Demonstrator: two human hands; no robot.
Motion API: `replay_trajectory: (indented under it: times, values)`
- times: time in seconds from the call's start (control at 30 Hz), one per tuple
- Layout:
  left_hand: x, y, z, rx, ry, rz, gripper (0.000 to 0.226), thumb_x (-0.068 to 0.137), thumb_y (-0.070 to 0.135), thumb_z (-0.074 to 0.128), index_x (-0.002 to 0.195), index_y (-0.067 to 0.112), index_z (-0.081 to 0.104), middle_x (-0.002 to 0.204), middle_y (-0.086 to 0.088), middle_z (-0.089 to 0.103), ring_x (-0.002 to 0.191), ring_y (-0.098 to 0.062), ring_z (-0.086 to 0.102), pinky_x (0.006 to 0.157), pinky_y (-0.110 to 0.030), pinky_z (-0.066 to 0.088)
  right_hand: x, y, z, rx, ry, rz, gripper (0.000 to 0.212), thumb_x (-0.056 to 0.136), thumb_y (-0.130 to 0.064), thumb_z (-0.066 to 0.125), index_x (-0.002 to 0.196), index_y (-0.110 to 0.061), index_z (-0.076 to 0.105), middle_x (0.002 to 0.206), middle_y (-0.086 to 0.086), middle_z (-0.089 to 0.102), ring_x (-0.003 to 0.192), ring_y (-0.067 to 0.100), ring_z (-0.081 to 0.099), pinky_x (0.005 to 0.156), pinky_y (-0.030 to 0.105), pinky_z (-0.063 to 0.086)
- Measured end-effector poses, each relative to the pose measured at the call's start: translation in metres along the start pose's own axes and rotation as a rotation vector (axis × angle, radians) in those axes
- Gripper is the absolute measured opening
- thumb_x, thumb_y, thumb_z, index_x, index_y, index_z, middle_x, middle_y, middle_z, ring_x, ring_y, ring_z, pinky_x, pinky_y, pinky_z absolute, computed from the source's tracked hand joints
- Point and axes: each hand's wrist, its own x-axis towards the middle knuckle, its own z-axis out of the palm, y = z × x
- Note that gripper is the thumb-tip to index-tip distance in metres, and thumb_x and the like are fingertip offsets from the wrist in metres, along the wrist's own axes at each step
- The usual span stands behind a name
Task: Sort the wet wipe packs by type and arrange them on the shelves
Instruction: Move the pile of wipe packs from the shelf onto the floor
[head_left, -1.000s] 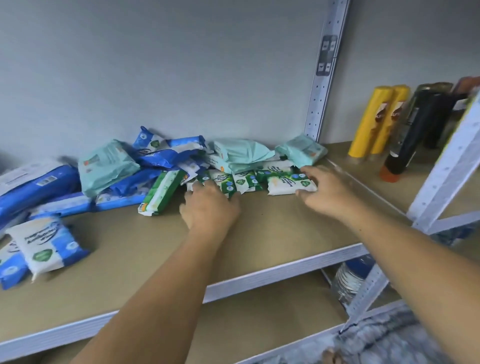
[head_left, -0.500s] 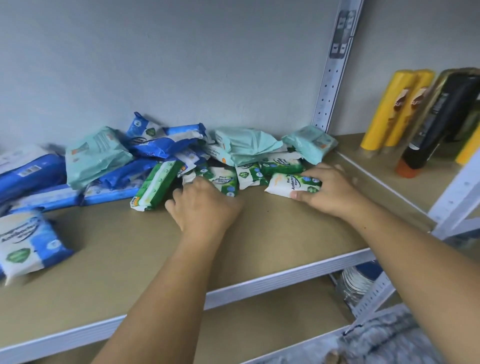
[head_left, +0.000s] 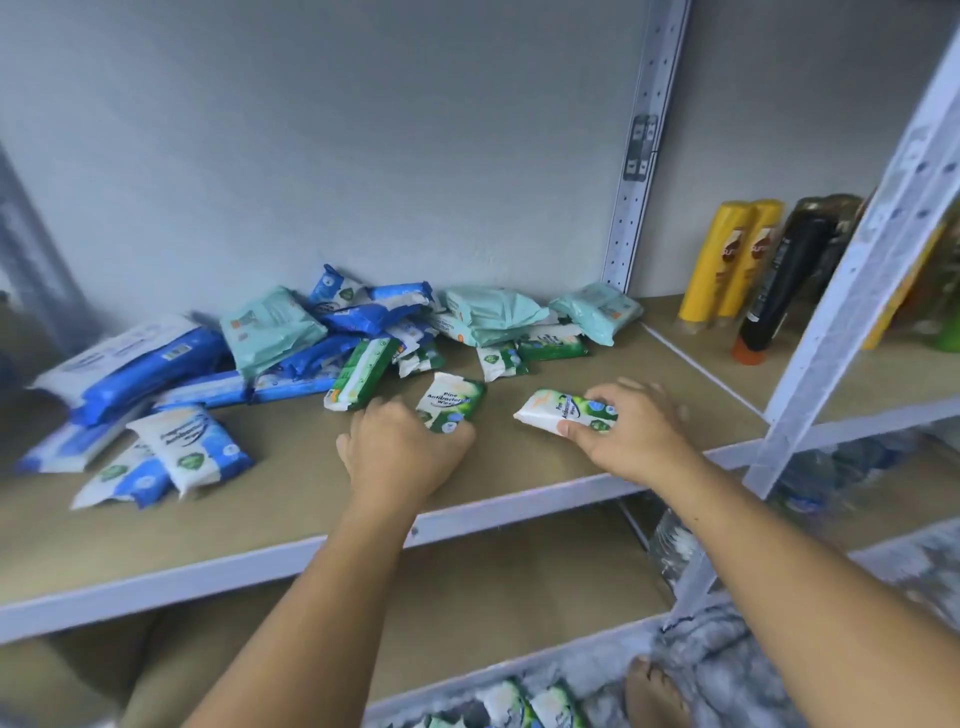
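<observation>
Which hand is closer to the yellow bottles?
Right. The right hand, gripping a green pack, is left of and in front of the yellow bottles; the left hand, gripping another, is farther left.

Your left hand (head_left: 402, 447) grips the near end of a small green pack (head_left: 451, 402) that lies on the brown shelf (head_left: 291, 488). Your right hand (head_left: 631, 436) pinches a white and green pack (head_left: 563, 410) just beside it, to the right. Behind them, blue packs (head_left: 156, 364) and pale green packs (head_left: 270, 327) sit in a messy pile by the wall (head_left: 363, 156). Two yellow bottles (head_left: 732, 260) and a black bottle (head_left: 779, 286) stand on the next shelf (head_left: 691, 338) to the right.
</observation>
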Motion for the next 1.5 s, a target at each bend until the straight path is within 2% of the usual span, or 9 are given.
replay_trajectory:
  times: [0.23, 0.4, 0.57, 0.67, 0.73, 0.83, 0.97, 1.13, 1.5]
  values:
    - [-0.101, -0.033, -0.031, -0.268, -0.143, 0.119, 0.035, 0.074, 0.053, 0.069, 0.089, 0.022, 0.060, 0.090, 0.000, 0.064, 0.088, -0.021, 0.058, 0.072, -0.026, 0.039, -0.120, -0.011, 0.007, 0.189, 0.140, -0.015, 0.052, 0.071, -0.066, 0.057, 0.103, -0.027, 0.069, 0.102, -0.004, 0.068, 0.101, 0.030, 0.057, 0.089, 0.043, 0.049]
    - [-0.160, -0.090, -0.020, -0.293, -0.331, 0.106, 0.041, 0.069, 0.052, 0.068, 0.095, 0.021, 0.067, 0.096, -0.001, 0.064, 0.090, -0.018, 0.061, 0.074, -0.025, 0.041, -0.191, 0.010, 0.033, 0.302, 0.112, 0.052, 0.037, 0.079, -0.046, 0.075, 0.103, -0.019, 0.068, 0.098, 0.000, 0.066, 0.093, 0.024, 0.055, 0.086, 0.040, 0.049]
    - [-0.221, -0.164, 0.025, -0.007, -0.762, -0.024, 0.041, 0.072, 0.054, 0.072, 0.097, 0.021, 0.065, 0.088, 0.003, 0.065, 0.085, -0.019, 0.061, 0.066, -0.026, 0.044, -0.255, 0.031, 0.085, 0.272, -0.432, 0.370, 0.054, 0.074, -0.057, 0.080, 0.114, -0.022, 0.071, 0.108, -0.002, 0.071, 0.096, 0.017, 0.066, 0.086, 0.029, 0.052]
    - [-0.254, -0.200, 0.059, 0.208, -1.000, -0.050, 0.059, 0.058, 0.065, 0.065, 0.102, 0.027, 0.067, 0.103, 0.003, 0.068, 0.099, -0.018, 0.064, 0.084, -0.029, 0.054, -0.289, 0.041, 0.121, -0.019, -0.743, 0.299, 0.055, 0.071, -0.060, 0.080, 0.111, -0.023, 0.070, 0.113, -0.001, 0.070, 0.102, 0.019, 0.066, 0.082, 0.023, 0.049]
    - [-0.274, -0.220, 0.079, 0.368, -1.091, 0.035, 0.055, 0.069, 0.059, 0.067, 0.114, 0.027, 0.067, 0.116, 0.002, 0.063, 0.115, -0.022, 0.059, 0.097, -0.037, 0.049, -0.309, 0.046, 0.139, -0.177, -0.866, 0.223, 0.052, 0.070, -0.058, 0.077, 0.106, -0.022, 0.068, 0.112, 0.001, 0.069, 0.102, 0.022, 0.066, 0.082, 0.026, 0.052]
    - [-0.305, -0.247, 0.108, 0.442, -1.144, 0.123, 0.039, 0.081, 0.048, 0.067, 0.114, 0.028, 0.066, 0.118, 0.001, 0.062, 0.119, -0.024, 0.057, 0.102, -0.042, 0.043, -0.333, 0.053, 0.161, -0.390, -1.052, 0.095, 0.042, 0.072, -0.043, 0.076, 0.105, -0.019, 0.067, 0.110, 0.004, 0.068, 0.101, 0.026, 0.067, 0.080, 0.027, 0.053]
    - [-0.336, -0.273, 0.143, 0.474, -1.151, 0.199, 0.051, 0.087, 0.049, 0.060, 0.134, 0.031, 0.056, 0.127, 0.000, 0.059, 0.122, -0.023, 0.055, 0.101, -0.040, 0.041, -0.354, 0.066, 0.195, -0.487, -1.202, 0.054, 0.041, 0.075, -0.031, 0.075, 0.113, -0.018, 0.065, 0.114, 0.007, 0.069, 0.102, 0.027, 0.069, 0.083, 0.030, 0.056]
    - [-0.364, -0.287, 0.172, 0.448, -1.053, 0.302, 0.058, 0.093, 0.042, 0.055, 0.145, 0.025, 0.037, 0.128, -0.004, 0.061, 0.118, -0.027, 0.056, 0.100, -0.039, 0.039, -0.379, 0.083, 0.233, -0.502, -1.162, 0.036, 0.044, 0.082, -0.018, 0.070, 0.123, -0.019, 0.053, 0.124, 0.006, 0.060, 0.115, 0.028, 0.059, 0.087, 0.036, 0.053]
    - [-0.367, -0.294, 0.188, 0.434, -1.047, 0.266, 0.053, 0.093, 0.043, 0.058, 0.141, 0.026, 0.045, 0.138, -0.002, 0.049, 0.118, -0.027, 0.055, 0.096, -0.039, 0.043, -0.380, 0.088, 0.259, -0.624, -1.067, 0.020, 0.049, 0.090, -0.022, 0.068, 0.136, -0.022, 0.051, 0.131, 0.005, 0.057, 0.118, 0.026, 0.059, 0.089, 0.036, 0.051]
